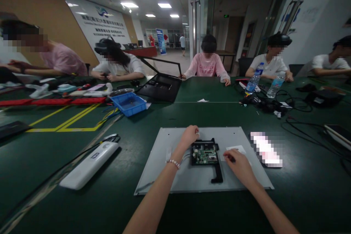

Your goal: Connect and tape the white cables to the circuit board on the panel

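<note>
A flat grey panel (153,168) lies on the green table in front of me. On its middle sits a green circuit board (204,156) in a black bracket (218,173), with thin cables running off to the left. My left hand (189,136) is over the panel's far part, just beyond the bracket's upper left corner. Its fingers are curled together at a small pale bit that I cannot make out. To the right of the board, my right hand (240,162) has its fingertips pinched over a white label (238,149); what they hold, if anything, is unclear.
A phone (265,150) with a lit screen lies right of the panel. At left are a white power bank-like device (91,164) with cables and a blue tray (128,104). Across the table a black monitor frame (161,86), water bottles (255,78), loose cables and several seated people appear.
</note>
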The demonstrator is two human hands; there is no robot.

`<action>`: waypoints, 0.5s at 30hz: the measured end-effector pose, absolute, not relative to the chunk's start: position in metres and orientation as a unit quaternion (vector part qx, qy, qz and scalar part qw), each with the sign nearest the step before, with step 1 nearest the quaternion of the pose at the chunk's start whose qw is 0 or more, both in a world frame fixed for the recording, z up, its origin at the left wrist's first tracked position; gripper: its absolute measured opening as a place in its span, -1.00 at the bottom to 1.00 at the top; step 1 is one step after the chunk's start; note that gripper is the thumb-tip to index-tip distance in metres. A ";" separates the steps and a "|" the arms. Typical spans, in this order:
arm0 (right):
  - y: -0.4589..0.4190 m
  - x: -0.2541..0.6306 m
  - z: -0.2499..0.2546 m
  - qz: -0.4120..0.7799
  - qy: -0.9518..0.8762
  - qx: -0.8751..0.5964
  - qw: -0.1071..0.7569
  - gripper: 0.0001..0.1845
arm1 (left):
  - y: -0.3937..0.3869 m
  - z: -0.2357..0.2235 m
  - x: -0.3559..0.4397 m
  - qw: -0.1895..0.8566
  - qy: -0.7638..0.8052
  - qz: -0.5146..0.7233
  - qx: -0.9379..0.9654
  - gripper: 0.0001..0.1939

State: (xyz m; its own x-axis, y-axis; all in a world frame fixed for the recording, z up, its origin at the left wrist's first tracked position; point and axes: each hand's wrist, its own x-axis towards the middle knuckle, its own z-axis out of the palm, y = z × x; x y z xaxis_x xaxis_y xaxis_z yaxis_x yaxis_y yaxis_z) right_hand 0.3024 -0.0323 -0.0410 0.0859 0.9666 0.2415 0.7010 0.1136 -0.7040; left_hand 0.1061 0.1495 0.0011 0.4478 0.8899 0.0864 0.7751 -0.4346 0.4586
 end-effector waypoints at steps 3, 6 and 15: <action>-0.031 0.302 -0.042 0.181 -0.651 -0.641 0.365 -0.81 | 0.154 -0.005 0.104 0.196 0.496 0.164 0.830 -0.79; -0.032 0.302 -0.040 0.182 -0.650 -0.643 0.363 -0.81 | 0.160 -0.002 0.100 0.220 0.483 0.172 0.830 -0.80; -0.036 0.303 -0.038 0.185 -0.650 -0.642 0.362 -0.79 | 0.159 -0.004 0.088 0.309 0.452 0.187 0.815 -0.77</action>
